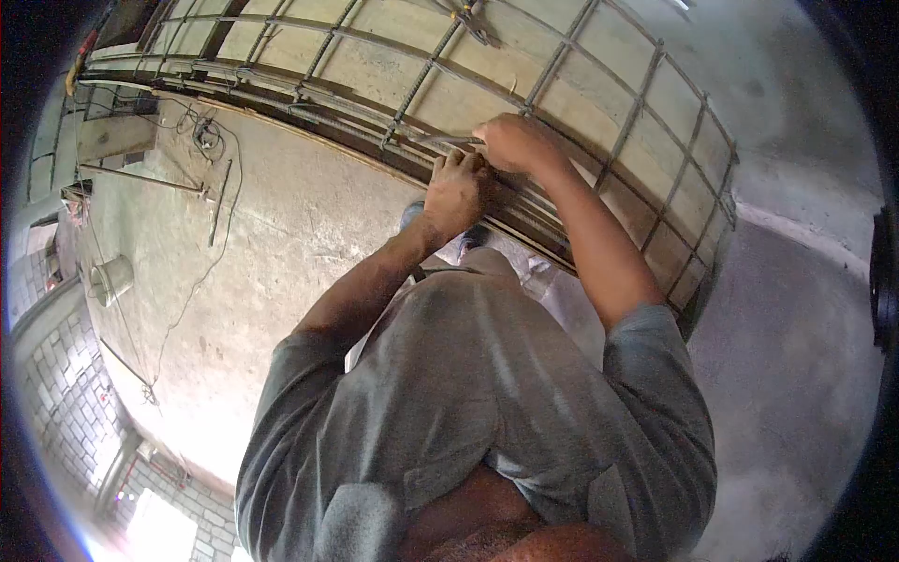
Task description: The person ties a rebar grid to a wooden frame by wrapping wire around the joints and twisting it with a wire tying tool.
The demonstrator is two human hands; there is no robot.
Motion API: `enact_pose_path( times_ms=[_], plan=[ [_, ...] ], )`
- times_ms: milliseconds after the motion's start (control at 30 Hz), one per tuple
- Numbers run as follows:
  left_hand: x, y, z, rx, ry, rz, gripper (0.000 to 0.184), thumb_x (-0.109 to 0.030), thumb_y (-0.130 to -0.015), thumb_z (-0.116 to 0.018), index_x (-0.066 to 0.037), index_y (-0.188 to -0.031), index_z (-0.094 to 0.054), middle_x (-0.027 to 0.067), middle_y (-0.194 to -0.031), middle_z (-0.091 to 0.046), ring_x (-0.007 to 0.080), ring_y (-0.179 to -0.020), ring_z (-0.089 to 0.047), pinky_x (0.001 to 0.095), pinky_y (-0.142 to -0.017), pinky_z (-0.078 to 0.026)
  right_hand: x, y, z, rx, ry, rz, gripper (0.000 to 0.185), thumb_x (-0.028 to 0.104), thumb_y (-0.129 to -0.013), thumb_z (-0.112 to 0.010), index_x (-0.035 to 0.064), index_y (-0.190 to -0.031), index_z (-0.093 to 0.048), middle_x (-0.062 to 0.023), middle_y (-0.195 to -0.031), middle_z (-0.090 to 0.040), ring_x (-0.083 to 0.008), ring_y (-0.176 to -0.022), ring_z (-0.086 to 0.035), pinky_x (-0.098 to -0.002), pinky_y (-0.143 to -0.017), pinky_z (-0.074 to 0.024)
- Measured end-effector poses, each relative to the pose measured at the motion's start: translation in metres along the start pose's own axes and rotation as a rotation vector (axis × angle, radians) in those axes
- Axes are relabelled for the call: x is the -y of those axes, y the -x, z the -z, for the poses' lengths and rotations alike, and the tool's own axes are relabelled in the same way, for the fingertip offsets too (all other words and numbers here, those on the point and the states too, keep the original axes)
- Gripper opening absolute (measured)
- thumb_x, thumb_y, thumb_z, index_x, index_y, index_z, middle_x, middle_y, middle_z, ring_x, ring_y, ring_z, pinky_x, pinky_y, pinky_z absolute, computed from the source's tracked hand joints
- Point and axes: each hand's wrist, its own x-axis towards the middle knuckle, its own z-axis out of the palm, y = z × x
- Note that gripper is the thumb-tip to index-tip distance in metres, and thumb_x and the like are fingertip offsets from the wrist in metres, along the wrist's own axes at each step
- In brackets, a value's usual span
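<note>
Head camera view: a person in a grey shirt (449, 375) bends over a grid of steel bars (433, 67), laid out above pale boards (510, 56), with both bare hands at work along its near edge. The right hand (517, 145) clasps the end of a thin metal piece (449, 140), which juts out toward the left beside the bars; whether it is a tool or a length of rod is too small to tell. Close by, almost touching, the left hand (459, 192) curls its fingers at the long edge bars (529, 208), though the pictures do not show whether it grips one or merely rests there. A tool resembling pliers (482, 33) lies farther up on the grid (beyond both hands), while a bucket (112, 279) and a tangled cord (206, 136) sit off to the left on the concrete floor (281, 201). The step in hand appears to be handling or fixing steel at the grid's edge; the next move seems to call for a steady left hand at the bars and careful control of the metal piece in the right, clear of the neighbouring fingers.
</note>
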Motion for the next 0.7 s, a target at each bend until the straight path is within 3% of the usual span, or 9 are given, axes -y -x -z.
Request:
enact_pose_path(
  times_ms=[100,167,267,333,400,467,567,633,700],
  plan=[
    [0.002,0.002,-0.007,-0.109,-0.006,0.067,0.035,-0.019,-0.077,-0.068,-0.009,-0.11,-0.064,0.0137,-0.115,-0.055,0.0393,-0.11,-0.047,0.0487,-0.093,-0.038,0.014,0.029,-0.008,-0.159,-0.044,-0.045,0.018,0.011,-0.081,-0.055,0.0016,-0.092,-0.066,-0.0252,-0.088,-0.065,-0.0422,-0.086,-0.064,-0.05,-0.078,-0.0506],
    [0.002,0.003,-0.01,-0.292,0.04,0.133,0.039,-0.016,-0.076,-0.069,-0.009,-0.113,-0.062,0.0145,-0.114,-0.056,0.0412,-0.106,-0.048,0.0506,-0.094,-0.037,0.022,0.047,-0.016,-0.239,-0.05,-0.086,0.015,0.012,-0.081,-0.057,0.0011,-0.089,-0.065,-0.0244,-0.085,-0.064,-0.0429,-0.082,-0.063,-0.0502,-0.076,-0.0504],
    [-0.003,-0.002,0.006,-0.217,-0.047,0.06,0.038,-0.02,-0.078,-0.067,-0.01,-0.114,-0.063,0.0125,-0.112,-0.06,0.0365,-0.106,-0.054,0.0502,-0.095,-0.037,0.027,0.065,-0.05,-0.506,-0.158,-0.15,0.02,0.016,-0.077,-0.07,0.001,-0.081,-0.057,-0.0231,-0.081,-0.062,-0.0431,-0.082,-0.061,-0.051,-0.073,-0.0491],
    [0.005,-0.008,0.002,-0.098,-0.073,-0.035,0.034,-0.023,-0.08,-0.064,-0.012,-0.112,-0.065,0.0101,-0.107,-0.065,0.0292,-0.103,-0.06,0.0475,-0.091,-0.04,0.031,0.071,-0.066,-0.48,-0.226,-0.251,0.021,0.018,-0.079,-0.07,0.001,-0.085,-0.058,-0.0218,-0.082,-0.063,-0.0401,-0.082,-0.062,-0.0487,-0.073,-0.0494],
    [0.013,-0.014,0.002,-0.082,-0.025,-0.074,0.032,-0.023,-0.079,-0.064,-0.012,-0.109,-0.066,0.0101,-0.105,-0.065,0.0294,-0.102,-0.06,0.0459,-0.088,-0.042,0.028,0.074,-0.065,-0.463,-0.288,-0.349,0.023,0.02,-0.081,-0.069,0.001,-0.088,-0.06,-0.0206,-0.082,-0.063,-0.0371,-0.082,-0.064,-0.0464,-0.073,-0.0496],
    [0.014,-0.017,0.01,-0.104,0.067,-0.139,0.032,-0.026,-0.077,-0.068,-0.011,-0.104,-0.066,0.0126,-0.101,-0.065,0.0309,-0.096,-0.062,0.0434,-0.084,-0.044,0.018,0.085,-0.054,-0.337,-0.651,-0.472,0.029,0.03,-0.086,-0.067,0.0029,-0.096,-0.063,-0.0197,-0.086,-0.067,-0.04,-0.077,-0.065,-0.0473,-0.073,-0.0502],
    [0.031,-0.03,-0.01,-0.113,0.065,-0.183,0.028,-0.027,-0.077,-0.07,-0.009,-0.098,-0.067,0.0146,-0.095,-0.065,0.0335,-0.09,-0.063,0.0456,-0.081,-0.046,-0.007,0.117,-0.019,-0.424,-0.57,-0.361,0.036,0.034,-0.087,-0.066,0.0067,-0.111,-0.066,-0.0191,-0.093,-0.069,-0.0371,-0.083,-0.067,-0.043,-0.075,-0.0515],
    [0.032,-0.031,-0.01,-0.068,0.164,-0.126,0.027,-0.028,-0.079,-0.07,-0.007,-0.095,-0.067,0.0152,-0.092,-0.065,0.0345,-0.088,-0.064,0.0452,-0.079,-0.047,0.0,0.15,0.036,-0.132,-0.727,-0.448,0.04,0.034,-0.087,-0.064,0.0091,-0.118,-0.066,-0.019,-0.099,-0.07,-0.0317,-0.094,-0.068,-0.0397,-0.084,-0.0507],
    [0.037,-0.036,-0.004,-0.023,0.26,-0.074,0.027,-0.03,-0.081,-0.07,-0.006,-0.093,-0.067,0.0159,-0.089,-0.065,0.0356,-0.086,-0.064,0.0448,-0.077,-0.049,-0.008,0.175,0.031,-0.134,-0.592,-0.326,0.038,0.031,-0.088,-0.063,0.0094,-0.119,-0.066,-0.0196,-0.101,-0.069,-0.0319,-0.096,-0.068,-0.0397,-0.086,-0.0505]
  ],
)
